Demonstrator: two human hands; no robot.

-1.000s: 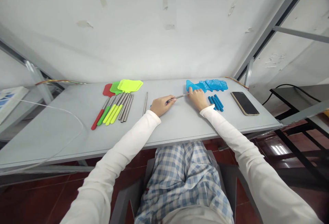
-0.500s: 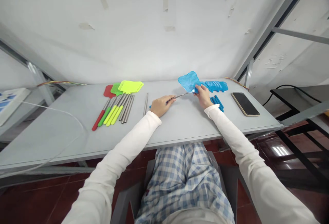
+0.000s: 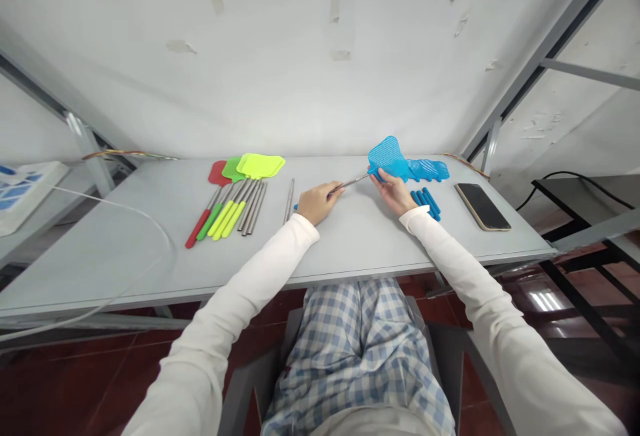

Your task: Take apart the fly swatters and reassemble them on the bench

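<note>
My left hand [image 3: 318,203] is closed around the grip end of a fly swatter, and a bit of its blue handle [image 3: 296,207] pokes out behind the hand. The swatter's thin metal rod [image 3: 356,181] runs up to the right, toward a blue mesh head [image 3: 386,155]. At the base of that head my right hand [image 3: 396,195] holds on, thumb on the near side, other fingers partly hidden. Just beyond it lie overlapping blue swatter heads [image 3: 429,170], with several blue handles [image 3: 427,204] on the table near my right wrist.
Red, green and yellow fly swatters [image 3: 227,219] lie at the left of the grey table [image 3: 350,249], with bare metal rods [image 3: 254,208] beside them. Thin rods [image 3: 289,199] lie near my left hand. A phone [image 3: 483,207] rests at right; a white cable [image 3: 150,219] crosses the left side.
The blue mesh head has turned and moved slightly right. My right hand has changed its hold at the head's base. My left hand keeps its grip. The whole view has shifted a little.
</note>
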